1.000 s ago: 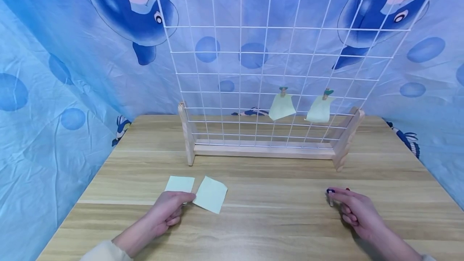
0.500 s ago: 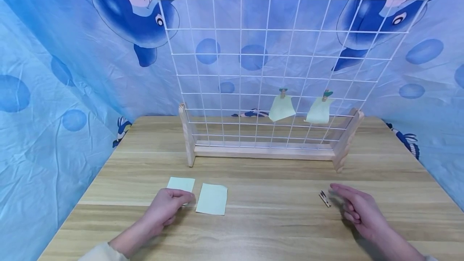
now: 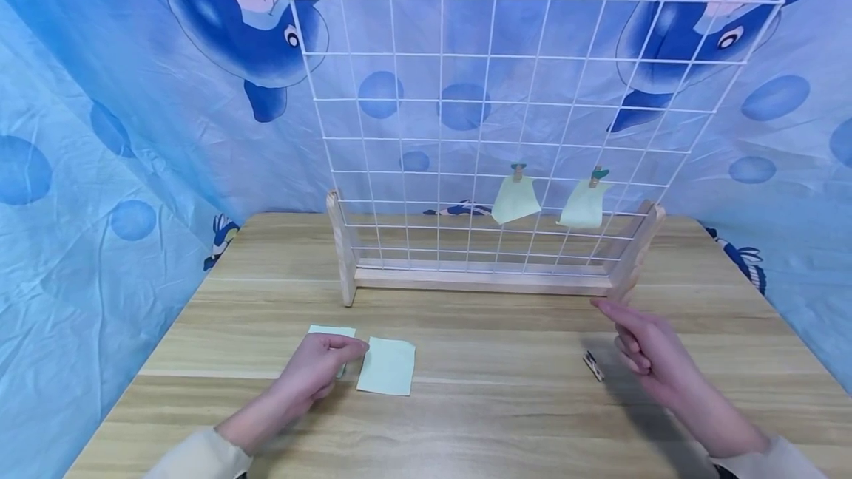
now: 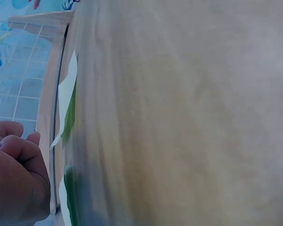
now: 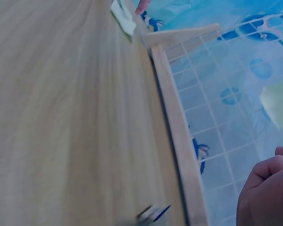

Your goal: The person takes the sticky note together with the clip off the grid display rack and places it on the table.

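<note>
My left hand (image 3: 316, 369) reaches over a pale green paper note (image 3: 333, 330), partly covering it. Its fingertips come right up to the left edge of a second paper note (image 3: 387, 367), and no object shows in its fingers. On the right of the table lies a small clothespin (image 3: 593, 366) with a dark blue top. My right hand (image 3: 655, 353) hovers up and to the right of it, index finger stretched forward, other fingers curled, with nothing seen in them. In the right wrist view the clothespin (image 5: 153, 213) is blurred at the bottom.
Behind the hands stands a white wire grid (image 3: 466, 139) in a wooden base (image 3: 479, 279). Two paper notes (image 3: 515, 200) hang on its right half from clothespins (image 3: 595, 179) with green tops. A blue dolphin-print cloth (image 3: 120, 265) surrounds the table.
My right hand has let go of the blue-topped clothespin, which now lies on the table, and has risen forward. The right-hand note on the table turned straighter; my left hand shifted slightly forward and right.
</note>
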Tool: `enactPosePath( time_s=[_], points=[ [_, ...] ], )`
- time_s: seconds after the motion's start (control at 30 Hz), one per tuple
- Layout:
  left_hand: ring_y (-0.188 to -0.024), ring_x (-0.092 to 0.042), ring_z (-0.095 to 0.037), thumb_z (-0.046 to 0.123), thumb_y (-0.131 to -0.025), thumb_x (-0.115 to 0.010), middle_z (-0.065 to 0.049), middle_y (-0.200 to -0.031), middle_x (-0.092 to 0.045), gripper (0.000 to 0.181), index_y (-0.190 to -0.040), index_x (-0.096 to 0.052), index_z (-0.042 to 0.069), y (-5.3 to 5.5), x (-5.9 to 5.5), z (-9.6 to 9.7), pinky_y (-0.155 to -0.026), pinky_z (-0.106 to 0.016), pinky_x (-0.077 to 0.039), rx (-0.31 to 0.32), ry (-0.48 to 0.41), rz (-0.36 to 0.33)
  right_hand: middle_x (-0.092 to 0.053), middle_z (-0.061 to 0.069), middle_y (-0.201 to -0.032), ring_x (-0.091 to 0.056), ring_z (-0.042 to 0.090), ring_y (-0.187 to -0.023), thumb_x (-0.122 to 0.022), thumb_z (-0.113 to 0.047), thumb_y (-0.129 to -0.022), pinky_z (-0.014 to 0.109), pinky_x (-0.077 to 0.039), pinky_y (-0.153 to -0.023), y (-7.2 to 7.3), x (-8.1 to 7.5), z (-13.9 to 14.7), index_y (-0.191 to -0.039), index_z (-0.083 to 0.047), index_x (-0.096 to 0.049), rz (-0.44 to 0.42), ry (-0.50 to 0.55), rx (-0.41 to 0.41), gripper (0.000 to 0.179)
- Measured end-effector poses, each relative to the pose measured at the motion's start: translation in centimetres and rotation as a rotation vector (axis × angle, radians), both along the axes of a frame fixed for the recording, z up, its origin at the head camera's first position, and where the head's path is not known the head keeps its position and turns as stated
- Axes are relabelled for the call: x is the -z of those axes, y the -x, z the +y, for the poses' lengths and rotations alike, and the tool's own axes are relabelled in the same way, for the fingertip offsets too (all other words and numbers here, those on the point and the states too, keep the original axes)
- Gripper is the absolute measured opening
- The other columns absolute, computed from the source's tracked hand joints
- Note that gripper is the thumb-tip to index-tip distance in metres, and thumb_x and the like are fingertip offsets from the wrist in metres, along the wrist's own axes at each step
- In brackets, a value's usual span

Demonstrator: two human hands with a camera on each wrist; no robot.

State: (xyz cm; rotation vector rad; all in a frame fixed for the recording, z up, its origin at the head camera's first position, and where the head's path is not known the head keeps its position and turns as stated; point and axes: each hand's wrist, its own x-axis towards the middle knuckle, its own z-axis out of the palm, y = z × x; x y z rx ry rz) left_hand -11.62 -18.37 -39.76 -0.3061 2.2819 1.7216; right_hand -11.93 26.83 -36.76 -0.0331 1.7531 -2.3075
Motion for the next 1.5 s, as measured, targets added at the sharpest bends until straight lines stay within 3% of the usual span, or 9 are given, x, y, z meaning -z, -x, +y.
enactPosePath(
  time_s=[0.1, 0.17, 0.27, 0.4, 0.5, 0.8, 0.93, 1.2, 1.5],
  points=[
    [-0.036, -0.019, -0.003, 0.02, -0.084, -0.071, -0.009, -0.099, -0.071, 0.028, -0.104, -0.072, 0.001, 0.5, -0.1, 0.4, -0.036, -0.019, -0.018, -0.009, 0.003, 0.014, -0.035, -0.011, -0.052, -0.032, 0.003, -0.039, -0.047, -0.021, -0.103, 0.029, -0.006, -0.044, 0.3, -1.0, -0.6, -0.107, -0.027, -0.072, 0.002, 0.004, 0.001, 0.026],
    [-0.035, -0.02, -0.004, 0.022, -0.084, -0.072, -0.002, -0.078, -0.069, 0.028, -0.105, -0.072, 0.002, 0.8, -0.2, 0.6, -0.035, -0.019, -0.018, -0.01, 0.007, 0.011, -0.036, -0.011, -0.052, -0.033, 0.003, -0.039, -0.047, -0.022, -0.103, 0.029, -0.007, -0.044, 0.5, -1.5, -0.9, -0.108, -0.026, -0.072, 0.008, 0.011, -0.005, 0.025],
    [-0.035, -0.021, -0.005, 0.025, -0.084, -0.072, 0.007, -0.054, -0.048, 0.033, -0.108, -0.071, 0.003, 1.4, -0.6, 1.0, -0.034, -0.02, -0.018, 0.016, 0.0, 0.005, -0.037, -0.011, -0.052, -0.035, 0.003, -0.039, -0.048, -0.023, -0.103, 0.029, -0.008, -0.044, 0.6, -2.0, -1.3, -0.109, -0.025, -0.071, 0.011, 0.029, -0.015, 0.025],
    [-0.037, -0.023, -0.005, 0.029, -0.086, -0.071, 0.002, -0.077, -0.064, 0.04, -0.115, -0.068, 0.002, 2.2, -1.4, 1.5, -0.035, -0.019, -0.02, 0.072, -0.044, 0.03, -0.038, -0.011, -0.051, -0.035, 0.003, -0.039, -0.048, -0.023, -0.103, 0.029, -0.008, -0.044, 0.9, -2.6, -1.9, -0.11, -0.024, -0.071, 0.018, 0.049, -0.028, 0.024],
    [-0.038, -0.023, -0.006, 0.03, -0.087, -0.07, -0.003, -0.093, -0.065, 0.043, -0.118, -0.067, 0.001, 3.1, -2.3, 2.0, -0.036, -0.019, -0.021, 0.107, -0.089, 0.061, -0.039, -0.011, -0.05, -0.035, 0.002, -0.038, -0.047, -0.023, -0.103, 0.027, -0.009, -0.043, 1.3, -3.0, -2.3, -0.111, -0.024, -0.07, 0.036, 0.057, -0.028, 0.024],
    [-0.035, -0.024, -0.006, 0.033, -0.091, -0.066, 0.01, -0.057, -0.043, 0.043, -0.123, -0.064, 0.003, 5.4, -4.3, 4.0, -0.033, -0.019, -0.022, 0.214, -0.251, 0.112, -0.037, -0.009, -0.051, -0.036, 0.003, -0.038, -0.052, -0.023, -0.101, 0.02, -0.019, -0.038, 2.4, -4.6, -3.6, -0.115, -0.021, -0.068, 0.1, 0.045, -0.008, 0.021],
    [-0.034, -0.023, -0.005, 0.031, -0.096, -0.059, 0.009, -0.047, -0.031, 0.048, -0.13, -0.056, -0.003, 6.2, -4.6, 5.0, -0.033, -0.018, -0.021, 0.267, -0.332, 0.124, -0.035, -0.008, -0.051, -0.03, 0.006, -0.039, -0.052, -0.019, -0.101, 0.023, -0.012, -0.04, 3.0, -5.5, -4.1, -0.114, -0.021, -0.068, 0.127, 0.074, -0.001, 0.021],
    [-0.035, -0.022, -0.006, 0.035, -0.095, -0.059, 0.008, -0.043, -0.026, 0.039, -0.119, -0.063, 0.005, 7.9, -5.4, 7.2, -0.033, -0.019, -0.02, 0.248, -0.436, 0.145, -0.035, -0.008, -0.052, -0.033, 0.004, -0.039, -0.056, -0.019, -0.099, 0.021, -0.013, -0.039, 4.5, -7.2, -5.5, -0.117, -0.017, -0.065, 0.165, 0.121, 0.019, 0.02],
    [-0.034, -0.021, -0.006, 0.042, -0.095, -0.057, 0.008, -0.041, -0.026, 0.047, -0.124, -0.06, 0.005, 9.5, -6.3, 10.1, -0.033, -0.019, -0.019, 0.238, -0.497, 0.124, -0.036, -0.007, -0.051, -0.032, 0.004, -0.037, -0.065, -0.016, -0.093, 0.017, -0.02, -0.035, 6.5, -8.9, -7.9, -0.13, -0.014, -0.055, 0.21, 0.088, 0.09, 0.038]
  ],
)
